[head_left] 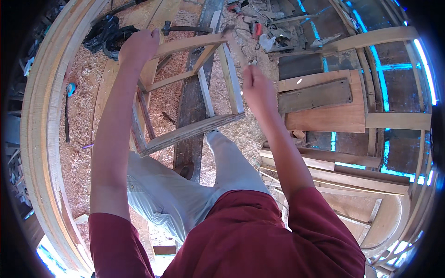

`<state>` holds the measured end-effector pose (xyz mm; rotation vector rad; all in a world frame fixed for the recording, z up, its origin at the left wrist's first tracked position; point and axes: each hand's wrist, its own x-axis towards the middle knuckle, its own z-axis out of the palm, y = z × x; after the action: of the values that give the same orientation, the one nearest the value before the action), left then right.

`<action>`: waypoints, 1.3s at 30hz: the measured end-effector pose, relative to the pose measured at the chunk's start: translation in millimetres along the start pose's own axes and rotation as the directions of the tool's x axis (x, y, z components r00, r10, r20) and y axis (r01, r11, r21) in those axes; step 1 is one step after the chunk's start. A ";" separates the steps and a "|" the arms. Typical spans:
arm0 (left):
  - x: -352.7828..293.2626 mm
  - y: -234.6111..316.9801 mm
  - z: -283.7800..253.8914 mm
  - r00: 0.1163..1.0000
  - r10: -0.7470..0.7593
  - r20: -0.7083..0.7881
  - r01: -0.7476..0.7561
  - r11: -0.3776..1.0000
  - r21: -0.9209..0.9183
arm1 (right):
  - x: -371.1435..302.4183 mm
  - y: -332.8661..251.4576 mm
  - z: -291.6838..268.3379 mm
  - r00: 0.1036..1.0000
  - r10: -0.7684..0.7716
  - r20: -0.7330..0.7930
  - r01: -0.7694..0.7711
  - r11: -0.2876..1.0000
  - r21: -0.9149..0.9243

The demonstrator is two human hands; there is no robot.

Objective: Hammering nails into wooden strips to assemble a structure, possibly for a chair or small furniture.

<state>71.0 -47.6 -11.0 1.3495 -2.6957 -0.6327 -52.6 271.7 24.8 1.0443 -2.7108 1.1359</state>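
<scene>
- Evidently mid-work: wooden frame (194, 131) in the upper centre, tilted, its near bar above the person's lap.
- Left hand (139, 45), upper left of centre — fingers curled tight over the frame's far left corner.
- Right hand (257, 87), right of upper centre — fist closed around a pale-handled tool (239, 52), blurred, kind unclear; its dark end at the frame's far right corner.
- Hammer (189, 28) lying at upper centre, just beyond the frame; black plastic bag (103, 33) upper left.
- Wood shavings (76, 118) over the floor, left.

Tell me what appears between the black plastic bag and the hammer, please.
In the head view, the left hand appears between the black plastic bag and the hammer.
</scene>
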 end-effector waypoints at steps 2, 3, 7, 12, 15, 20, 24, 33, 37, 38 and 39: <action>0.7 -0.5 2.5 1.000 0.002 -0.030 -0.002 1.000 0.003 | 2.4 10.3 1.3 0.992 -0.014 0.129 0.046 0.969 -0.245; 0.0 -4.7 3.6 0.998 -0.001 -0.057 0.002 1.000 0.010 | 3.1 0.3 -1.0 0.991 -0.018 0.136 0.050 0.970 -0.239; -3.2 -1.2 -1.3 0.999 0.021 -0.036 -0.020 1.000 0.015 | -0.5 -22.1 -9.4 0.998 -0.016 -0.068 0.015 1.000 -0.019; -5.4 2.8 -1.4 0.998 0.003 -0.068 0.000 0.999 0.037 | 5.2 16.6 3.6 0.994 -0.013 0.104 0.041 0.962 -0.269; -5.6 -0.7 1.1 0.996 0.021 -0.091 -0.017 0.999 0.039 | 5.6 -15.6 -9.6 0.999 0.037 -0.011 -0.037 0.998 -0.050; -4.0 6.9 -1.9 0.999 0.018 -0.052 -0.016 0.999 0.040 | 3.4 25.4 9.0 0.992 -0.036 0.119 0.071 0.950 -0.304; -7.3 1.5 -1.4 0.998 0.004 -0.066 -0.002 1.000 0.023 | 3.9 -9.3 -11.1 0.994 -0.009 0.106 0.034 0.971 -0.236; -7.6 2.5 -5.6 0.999 -0.012 -0.035 0.013 0.999 0.033 | 1.6 -0.3 0.6 0.992 -0.016 0.125 0.047 0.968 -0.246; -8.4 5.9 -4.3 0.998 0.023 -0.055 -0.022 1.000 0.017 | -1.2 -4.0 2.3 0.998 -0.054 -0.038 0.047 0.987 -0.153; -9.5 8.9 -3.4 0.998 0.018 -0.052 -0.018 1.000 0.007 | -2.5 5.3 4.7 0.999 -0.049 0.017 0.052 0.965 -0.256; -9.8 6.6 -4.8 0.998 0.002 -0.055 -0.002 1.000 0.002 | -2.7 4.4 5.5 0.998 -0.054 0.019 0.057 0.966 -0.252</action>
<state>73.2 -38.0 -2.8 1.3444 -2.6544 -0.5839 -51.8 272.0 17.3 1.0817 -2.7223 0.7521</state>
